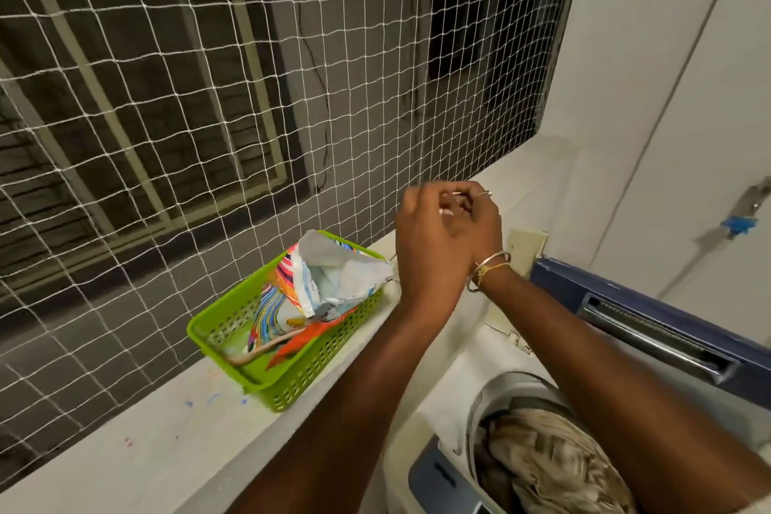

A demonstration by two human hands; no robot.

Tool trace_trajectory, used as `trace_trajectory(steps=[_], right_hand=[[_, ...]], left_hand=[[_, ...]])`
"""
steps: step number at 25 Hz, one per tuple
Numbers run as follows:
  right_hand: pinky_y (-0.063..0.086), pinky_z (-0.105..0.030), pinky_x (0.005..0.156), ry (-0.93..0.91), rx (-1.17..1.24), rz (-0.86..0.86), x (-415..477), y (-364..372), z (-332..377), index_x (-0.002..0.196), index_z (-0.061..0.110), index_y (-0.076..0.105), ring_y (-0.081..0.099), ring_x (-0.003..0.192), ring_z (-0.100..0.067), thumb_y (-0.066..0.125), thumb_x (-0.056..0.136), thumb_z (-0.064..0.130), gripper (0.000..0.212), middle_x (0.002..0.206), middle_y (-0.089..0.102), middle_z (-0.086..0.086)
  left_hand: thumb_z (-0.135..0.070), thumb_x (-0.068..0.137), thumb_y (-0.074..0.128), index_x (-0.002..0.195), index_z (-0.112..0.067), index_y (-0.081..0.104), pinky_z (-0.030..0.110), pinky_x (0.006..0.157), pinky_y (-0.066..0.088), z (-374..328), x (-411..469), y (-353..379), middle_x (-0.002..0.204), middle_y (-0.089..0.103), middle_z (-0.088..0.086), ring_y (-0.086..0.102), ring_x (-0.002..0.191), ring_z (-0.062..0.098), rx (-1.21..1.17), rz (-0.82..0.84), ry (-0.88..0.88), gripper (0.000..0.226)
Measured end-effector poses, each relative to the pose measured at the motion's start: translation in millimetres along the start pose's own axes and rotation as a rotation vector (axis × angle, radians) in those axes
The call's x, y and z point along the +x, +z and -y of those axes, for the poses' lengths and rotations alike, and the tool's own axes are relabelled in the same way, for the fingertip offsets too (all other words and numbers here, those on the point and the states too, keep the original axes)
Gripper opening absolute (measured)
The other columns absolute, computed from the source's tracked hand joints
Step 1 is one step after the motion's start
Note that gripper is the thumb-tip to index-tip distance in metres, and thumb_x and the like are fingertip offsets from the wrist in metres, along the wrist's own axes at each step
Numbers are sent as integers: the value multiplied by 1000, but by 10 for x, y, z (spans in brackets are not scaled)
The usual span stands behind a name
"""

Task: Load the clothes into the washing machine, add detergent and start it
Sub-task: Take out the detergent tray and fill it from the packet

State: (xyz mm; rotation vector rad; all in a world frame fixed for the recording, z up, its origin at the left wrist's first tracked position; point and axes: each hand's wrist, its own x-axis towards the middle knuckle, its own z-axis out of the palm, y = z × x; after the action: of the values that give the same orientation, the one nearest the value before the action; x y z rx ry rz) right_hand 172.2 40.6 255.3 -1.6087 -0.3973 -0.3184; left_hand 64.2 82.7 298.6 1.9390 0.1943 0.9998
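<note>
My left hand (425,250) and my right hand (479,225) are pressed together above the ledge, fingers curled, right beside the net. I see nothing held in either. An opened detergent packet (329,284), white inside with colourful print, lies in a green plastic basket (300,384) on the ledge, just left of my hands. At the lower right the top-loading washing machine (434,401) stands with its dark blue lid (651,325) raised. Brownish patterned clothes (550,459) fill its drum.
A white cord net (208,96) covers the window opening behind the pale ledge (158,442). A wall socket (526,246) sits behind my right wrist. A tap with a blue handle (740,223) is on the white wall at right.
</note>
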Motion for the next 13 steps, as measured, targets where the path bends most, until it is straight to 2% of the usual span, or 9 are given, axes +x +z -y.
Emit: trace_trajectory(steps=[2,4,6,8,11,13], right_hand=[[42,-5,64,-31,-27,24,-93,54,205,101,7,65,60,73,5,62,92,7,10,85,67,0],[38,-3,57,-52,-82,47,-210,135,381,95,4,64,56,63,12,58,91,2,7,76,62,7],[44,-12,55,-45,-75,88,-342,199,498,89,8,63,57,56,4,57,85,2,9,67,62,5],[50,-23,58,-76,-99,179,-454,231,585,83,15,63,59,57,-5,64,78,15,5,65,63,6],[48,-25,66,-212,-397,392,-602,255,720,77,21,69,61,66,-6,71,77,22,3,73,68,8],[44,-25,66,-278,-584,518,-694,300,808,77,23,74,61,68,-10,74,78,27,5,77,71,4]], left_hand=[[-21,82,44,112,-22,62,32,81,50,-246,150,-224,114,56,-1,57,101,19,124,45,102,34],[-15,84,53,117,-21,62,39,87,51,-350,327,-467,119,58,2,58,106,24,310,136,143,35],[-16,86,61,119,-23,64,41,90,51,-330,509,-723,119,62,3,59,108,24,427,221,120,34],[-16,87,58,114,-26,66,40,87,53,-242,670,-964,113,66,2,62,102,23,468,260,85,30],[-19,90,60,105,-31,69,34,82,54,-59,759,-1185,102,71,-3,66,89,17,511,343,39,21],[-21,91,62,104,-30,71,31,82,53,81,735,-1241,98,72,-4,67,88,16,501,424,1,18]])
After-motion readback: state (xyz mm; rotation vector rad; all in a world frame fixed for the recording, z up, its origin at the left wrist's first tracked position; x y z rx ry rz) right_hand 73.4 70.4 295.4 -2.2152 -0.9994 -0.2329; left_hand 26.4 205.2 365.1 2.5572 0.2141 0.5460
